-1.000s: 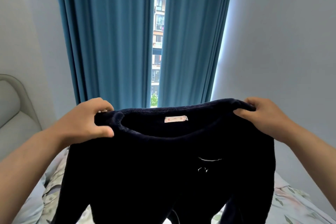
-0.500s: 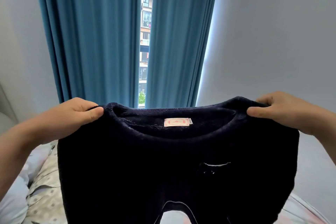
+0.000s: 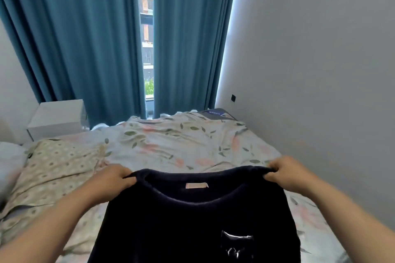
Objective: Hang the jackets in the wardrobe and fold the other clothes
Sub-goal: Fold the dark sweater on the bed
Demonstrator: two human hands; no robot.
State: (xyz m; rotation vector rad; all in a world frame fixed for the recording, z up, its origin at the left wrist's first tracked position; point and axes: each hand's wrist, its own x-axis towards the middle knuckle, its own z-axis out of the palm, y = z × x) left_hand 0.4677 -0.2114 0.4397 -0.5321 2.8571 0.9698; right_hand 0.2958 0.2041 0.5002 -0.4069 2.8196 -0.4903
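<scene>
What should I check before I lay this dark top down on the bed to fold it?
1. Left hand grips one shoulder of the dark top: ok.
2. Right hand grips the other shoulder: ok.
3. Neckline spread, label facing you: ok.
4. Floral sheet ahead smooth: not ok, it is rumpled.
5. Dotted cloth out of the way: ok, it lies off to the left.
6. Lower part of the top untangled: cannot tell, it runs out of view.
</scene>
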